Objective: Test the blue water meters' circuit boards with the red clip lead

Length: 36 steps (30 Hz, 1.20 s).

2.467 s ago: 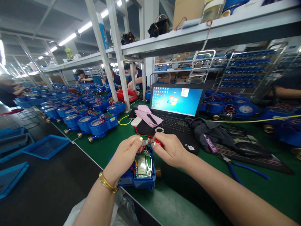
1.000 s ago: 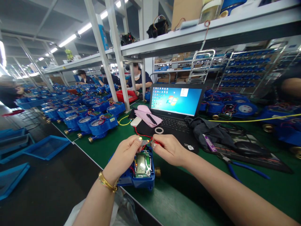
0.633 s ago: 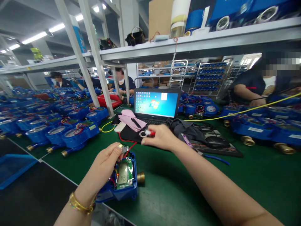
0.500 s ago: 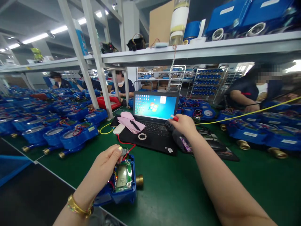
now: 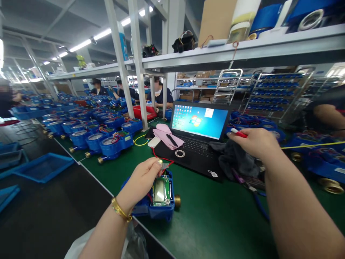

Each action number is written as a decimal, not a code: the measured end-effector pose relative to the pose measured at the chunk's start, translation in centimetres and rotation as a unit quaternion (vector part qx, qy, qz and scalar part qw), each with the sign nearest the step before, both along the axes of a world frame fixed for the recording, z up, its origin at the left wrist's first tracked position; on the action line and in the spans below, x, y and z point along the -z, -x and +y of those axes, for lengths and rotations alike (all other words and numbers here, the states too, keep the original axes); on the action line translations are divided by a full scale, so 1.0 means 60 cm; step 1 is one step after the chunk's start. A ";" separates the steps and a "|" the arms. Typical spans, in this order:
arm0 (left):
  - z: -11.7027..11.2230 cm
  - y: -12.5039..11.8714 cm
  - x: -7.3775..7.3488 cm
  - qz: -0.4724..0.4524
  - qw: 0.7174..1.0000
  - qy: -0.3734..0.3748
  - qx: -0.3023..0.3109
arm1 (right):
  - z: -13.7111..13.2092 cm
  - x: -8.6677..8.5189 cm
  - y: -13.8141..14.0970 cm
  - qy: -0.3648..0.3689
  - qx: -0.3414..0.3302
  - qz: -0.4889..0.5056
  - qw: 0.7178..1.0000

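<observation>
My left hand [image 5: 144, 176] pinches a small pin connector [image 5: 165, 166] on red wires, just above the blue water meter [image 5: 153, 212]. That meter is uncovered, showing a green circuit board with a grey display [image 5: 159, 190] that looks blank; a brass fitting [image 5: 177, 201] sticks out on its right. My right hand [image 5: 258, 142] is closed round a red-and-white pen-like marker [image 5: 239, 132] to the right of the laptop [image 5: 199, 120]. Under this hand is a crumpled dark grey cloth [image 5: 234, 158]; whether the fingers also grip it I cannot tell.
Pink papers [image 5: 164, 136] with a black pen [image 5: 171, 140] and a white ring [image 5: 179, 153] lie on the laptop's left part. A blue-handled tool [image 5: 253, 189] is near the cloth. Rows of blue meters [image 5: 115, 144] stand left. A shelf [image 5: 215, 59] hangs overhead; people sit beyond.
The view has turned left, so everything sits further right. My right hand has moved the marker right, and the cloth is more bunched up. The meter's display showed characters before and looks blank now.
</observation>
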<state>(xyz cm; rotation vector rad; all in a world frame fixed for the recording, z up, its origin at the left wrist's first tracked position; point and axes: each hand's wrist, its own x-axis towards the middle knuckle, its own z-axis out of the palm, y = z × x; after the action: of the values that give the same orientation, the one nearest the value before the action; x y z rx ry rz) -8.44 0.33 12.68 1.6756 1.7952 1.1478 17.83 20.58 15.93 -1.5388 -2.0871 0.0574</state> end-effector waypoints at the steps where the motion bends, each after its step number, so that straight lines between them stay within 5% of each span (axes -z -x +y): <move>1: 0.000 0.000 0.000 0.002 1.000 -0.001 -0.001 | -0.016 0.001 0.019 0.030 -0.035 0.037 0.998; 4: -0.001 -0.003 0.000 0.012 1.000 -0.005 -0.003 | -0.066 0.025 0.091 0.130 -0.171 0.142 0.966; 8: -0.002 -0.008 -0.001 0.028 0.999 -0.014 -0.006 | -0.117 0.057 0.161 0.228 -0.340 0.209 0.888; 11: -0.001 -0.009 0.001 0.037 0.999 -0.016 -0.003 | -0.137 0.059 0.167 0.252 -0.412 0.240 0.842; 15: 0.001 -0.008 0.003 0.046 0.999 -0.014 -0.003 | -0.150 0.052 0.160 0.253 -0.446 0.269 0.816; 25: 0.004 -0.008 0.003 0.069 0.997 -0.016 0.013 | -0.171 0.082 0.186 0.155 -0.427 0.285 0.844; 36: 0.005 -0.010 -0.001 0.076 0.996 -0.019 0.037 | -0.179 0.080 0.188 0.082 -0.457 0.217 0.858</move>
<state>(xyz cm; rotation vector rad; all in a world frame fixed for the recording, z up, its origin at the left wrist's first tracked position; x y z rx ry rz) -7.86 0.61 12.75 1.8811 1.7939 1.0540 6.52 9.82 11.11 -0.3989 -2.2492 0.8558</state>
